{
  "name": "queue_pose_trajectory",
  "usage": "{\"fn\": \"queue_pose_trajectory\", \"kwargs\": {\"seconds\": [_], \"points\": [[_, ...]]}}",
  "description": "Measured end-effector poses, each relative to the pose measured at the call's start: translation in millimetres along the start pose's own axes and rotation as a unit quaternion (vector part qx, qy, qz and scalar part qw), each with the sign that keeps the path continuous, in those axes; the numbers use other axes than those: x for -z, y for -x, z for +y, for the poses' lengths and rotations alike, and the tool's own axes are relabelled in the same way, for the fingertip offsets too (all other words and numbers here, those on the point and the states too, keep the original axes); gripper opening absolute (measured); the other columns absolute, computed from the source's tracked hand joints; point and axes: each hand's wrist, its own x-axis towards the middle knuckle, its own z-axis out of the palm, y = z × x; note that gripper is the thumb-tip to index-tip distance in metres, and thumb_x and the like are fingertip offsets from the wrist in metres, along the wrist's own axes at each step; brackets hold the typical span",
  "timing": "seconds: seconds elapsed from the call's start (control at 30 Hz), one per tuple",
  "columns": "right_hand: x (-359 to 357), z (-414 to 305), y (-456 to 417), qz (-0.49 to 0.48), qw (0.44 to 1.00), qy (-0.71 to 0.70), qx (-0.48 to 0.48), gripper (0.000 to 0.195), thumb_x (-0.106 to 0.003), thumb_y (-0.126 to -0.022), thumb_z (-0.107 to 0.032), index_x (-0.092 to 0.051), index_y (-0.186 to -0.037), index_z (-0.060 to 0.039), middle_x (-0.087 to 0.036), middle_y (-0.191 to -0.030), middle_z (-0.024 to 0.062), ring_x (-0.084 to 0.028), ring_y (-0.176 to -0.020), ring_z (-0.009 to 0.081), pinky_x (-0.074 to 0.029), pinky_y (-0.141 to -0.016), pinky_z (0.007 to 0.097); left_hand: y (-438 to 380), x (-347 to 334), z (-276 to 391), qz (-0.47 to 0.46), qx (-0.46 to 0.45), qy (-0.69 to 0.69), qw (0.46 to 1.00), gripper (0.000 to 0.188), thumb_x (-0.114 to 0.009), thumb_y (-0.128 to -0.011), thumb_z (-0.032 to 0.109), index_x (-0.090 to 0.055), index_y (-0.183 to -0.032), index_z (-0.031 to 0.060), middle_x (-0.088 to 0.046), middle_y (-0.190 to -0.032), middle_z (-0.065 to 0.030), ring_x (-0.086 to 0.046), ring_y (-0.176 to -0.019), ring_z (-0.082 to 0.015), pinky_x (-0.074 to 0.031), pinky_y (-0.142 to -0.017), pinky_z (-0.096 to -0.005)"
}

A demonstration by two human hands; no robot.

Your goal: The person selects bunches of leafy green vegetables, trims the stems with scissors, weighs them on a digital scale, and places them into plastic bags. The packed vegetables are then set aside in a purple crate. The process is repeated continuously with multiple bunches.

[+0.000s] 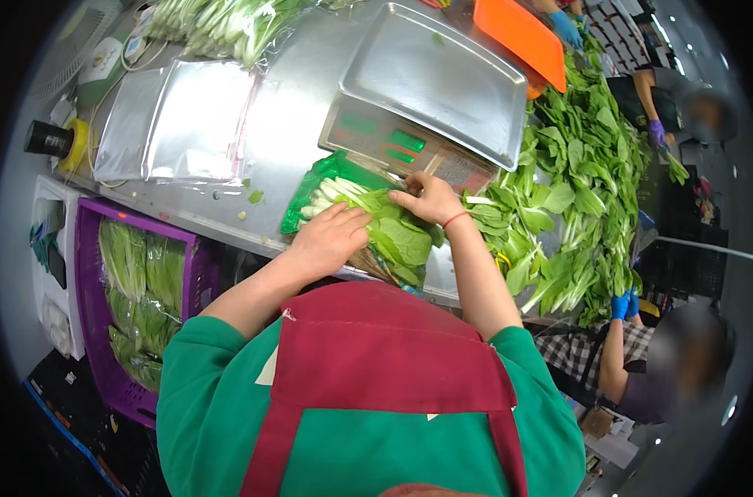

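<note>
A bunch of leafy greens with white stalks (407, 239) lies before me at the near side of the metal table. Under its stalk end is a green plastic sheet or bag (294, 214). My left hand (333, 239) rests across the stalks and holds them down, palm downward. At the far edge of the leaves is my right hand (431, 197), its thumb and fingers bent; whether they pinch anything is hidden. Just beyond it stands a weighing scale (376, 133) with lit green digits and a metal tray (435, 84) on top.
Clear plastic bags (193, 118) lie at left on the metal table (289, 118). Loose greens (575, 186) are heaped at right, beside an orange basin (522, 37). A purple crate (87, 279) holds bagged greens. Gloved co-workers (624, 304) stand along the right side.
</note>
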Motion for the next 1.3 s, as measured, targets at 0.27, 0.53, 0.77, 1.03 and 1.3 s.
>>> {"fn": "queue_pose_trajectory", "kwargs": {"seconds": [0.27, 0.53, 0.77, 1.03, 1.3], "points": [[-27.0, -47.6, 71.8, -0.087, 0.979, 0.152, 0.101, 0.098, -0.071, -0.055, -0.057, -0.038, -0.122, 0.0059, -0.051, -0.101, 0.0225, -0.053, -0.096, 0.0344, -0.046, -0.079, 0.039, 3.2, -12.6, 6.1, 0.074, 0.077, 0.033, 0.994, 0.006, -0.051, -0.072, 0.012, -0.051, -0.076, 0.0069, -0.055, -0.084, -0.0076, -0.054, -0.087, -0.0237, -0.041, -0.081, -0.0358], [-51.9, -47.6, 74.2, 0.042, 0.987, 0.123, 0.095, 0.081, -0.075, -0.056, -0.027, -0.036, -0.121, 0.0018, -0.049, -0.102, 0.0182, -0.051, -0.093, 0.0334, -0.045, -0.077, 0.039, 1.1, 32.7, -76.9, 0.096, 0.422, 0.296, 0.851, 0.023, -0.063, -0.078, 0.017, -0.065, -0.096, 0.0031, -0.066, -0.082, -0.0107, -0.062, -0.07, -0.0217, -0.048, -0.064, -0.0298], [-55.7, -42.2, 75.3, 0.084, 0.979, 0.121, 0.144, 0.08, -0.075, -0.058, -0.033, -0.037, -0.119, 0.0044, -0.049, -0.096, 0.0173, -0.051, -0.089, 0.0325, -0.046, -0.073, 0.0383, 81.3, 57.6, -207.7, 0.247, 0.571, -0.111, 0.775, 0.031, -0.071, -0.068, 0.014, -0.062, -0.096, 0.0033, -0.061, -0.081, -0.0116, -0.059, -0.076, -0.0272, -0.046, -0.072, -0.0358], [-42.2, -27.2, 69.9, 0.07, 0.983, 0.06, 0.158, 0.075, -0.075, -0.058, -0.034, -0.043, -0.116, 0.0015, -0.053, -0.095, 0.0169, -0.055, -0.089, 0.0315, -0.047, -0.074, 0.0377, 82.8, 88.1, -206.4, 0.363, 0.566, -0.067, 0.737, 0.021, -0.045, -0.086, 0.019, -0.057, -0.087, 0.0021, -0.06, -0.076, -0.0147, -0.058, -0.071, -0.0295, -0.045, -0.067, -0.0365], [-14.6, -67.2, 40.7, 0.016, 0.949, -0.097, 0.301, 0.071, -0.076, -0.057, -0.032, -0.049, -0.115, -0.0014, -0.057, -0.101, 0.0155, -0.057, -0.092, 0.0305, -0.046, -0.079, 0.0352, 37.3, 88.4, -74.0, 0.276, 0.451, 0.301, 0.794, 0.015, -0.061, -0.082, 0.012, -0.064, -0.087, -0.0018, -0.058, -0.064, -0.0017, -0.05, -0.059, -0.0059, -0.041, -0.054, -0.022]]}}
